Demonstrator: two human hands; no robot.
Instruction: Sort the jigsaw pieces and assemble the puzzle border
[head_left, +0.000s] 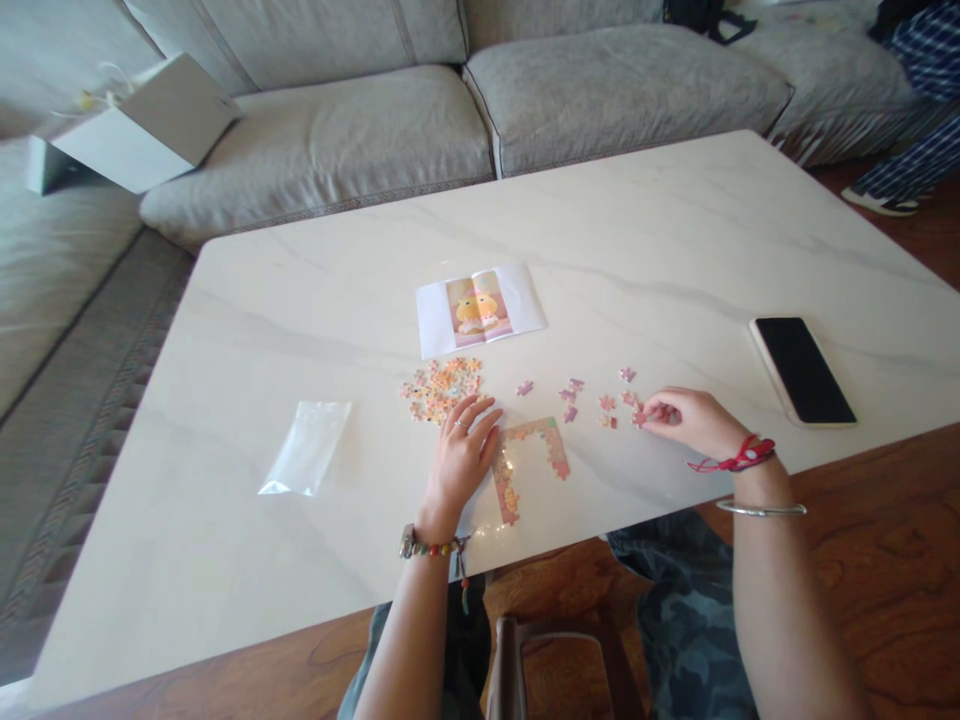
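Several joined jigsaw pieces form a partial puzzle frame point(504, 490) near the table's front edge, with a left side, a top and a short right side. My left hand point(466, 450) rests open at its upper left corner, fingers stretched toward a heap of loose puzzle pieces point(435, 385). Over to the right, my right hand point(686, 415) pinches a pink puzzle piece point(639, 416) at the table surface. Several loose pink and purple pieces point(570, 390) lie scattered between the frame and this hand. Behind the heap is a creased picture sheet point(435, 318) showing two yellow figures.
A clear plastic bag point(307, 447) lies on the white table point(300, 300) at left. On the right is a phone point(802, 370). A grey sofa point(360, 130) stands behind, bearing a white box point(150, 125). Another person's leg point(911, 150) shows at far right.
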